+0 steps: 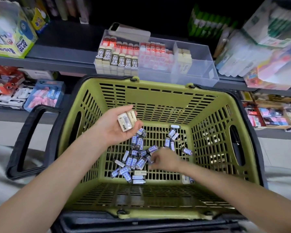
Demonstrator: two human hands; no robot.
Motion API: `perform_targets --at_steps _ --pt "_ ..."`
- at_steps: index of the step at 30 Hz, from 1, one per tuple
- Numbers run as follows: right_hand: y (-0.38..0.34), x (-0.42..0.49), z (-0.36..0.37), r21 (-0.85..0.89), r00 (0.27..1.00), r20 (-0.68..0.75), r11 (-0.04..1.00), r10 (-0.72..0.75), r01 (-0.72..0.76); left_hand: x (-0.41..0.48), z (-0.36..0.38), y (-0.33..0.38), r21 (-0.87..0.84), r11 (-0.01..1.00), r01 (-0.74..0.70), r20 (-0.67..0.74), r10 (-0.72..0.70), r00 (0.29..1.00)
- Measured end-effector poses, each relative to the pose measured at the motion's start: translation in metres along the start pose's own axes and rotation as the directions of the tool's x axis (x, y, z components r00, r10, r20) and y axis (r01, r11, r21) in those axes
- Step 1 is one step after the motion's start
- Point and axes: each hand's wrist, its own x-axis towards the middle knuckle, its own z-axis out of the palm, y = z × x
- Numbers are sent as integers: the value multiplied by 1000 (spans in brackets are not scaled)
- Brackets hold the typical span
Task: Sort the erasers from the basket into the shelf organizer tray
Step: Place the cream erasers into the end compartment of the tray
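A green slotted basket (pixel 158 84) fills the middle of the view. On its floor lies a scatter of several small blue-sleeved erasers (pixel 133 161). My left hand (pixel 114 126), palm up above the basket's left side, holds two cream erasers (pixel 127 121) in its curled fingers. My right hand (pixel 165 159) is low inside the basket, blurred, its fingertips among the blue erasers; whether it pinches one is unclear. Beyond the basket, on the shelf, stands the clear organizer tray (pixel 200 71), with black-and-cream 2B erasers (pixel 118 62), red-sleeved erasers (pixel 141 47) and a few cream ones (pixel 184 58) in its compartments.
The basket's black handle (pixel 29 140) lies folded down at the left. A glue box (pixel 12 36) stands on the shelf at the upper left, packaged stationery (pixel 262 52) at the right. Lower shelves on both sides hold more packets. The tray's rightmost compartment looks bare.
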Motion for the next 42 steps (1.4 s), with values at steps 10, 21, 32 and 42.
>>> perform_targets --at_steps 10,21,32,42 --pt "3 38 37 -284 985 11 944 -171 167 -3 -1 8 -102 994 -30 71 37 997" --pt "16 38 33 -402 917 -157 872 -367 280 -4 -3 7 -42 998 -49 31 50 998" --pt "0 42 38 -272 956 -19 922 -293 277 0 -8 7 -19 998 -58 -29 58 998" --pt "-1 45 33 -311 947 190 898 -260 309 1 -10 4 79 996 -49 -96 56 994"
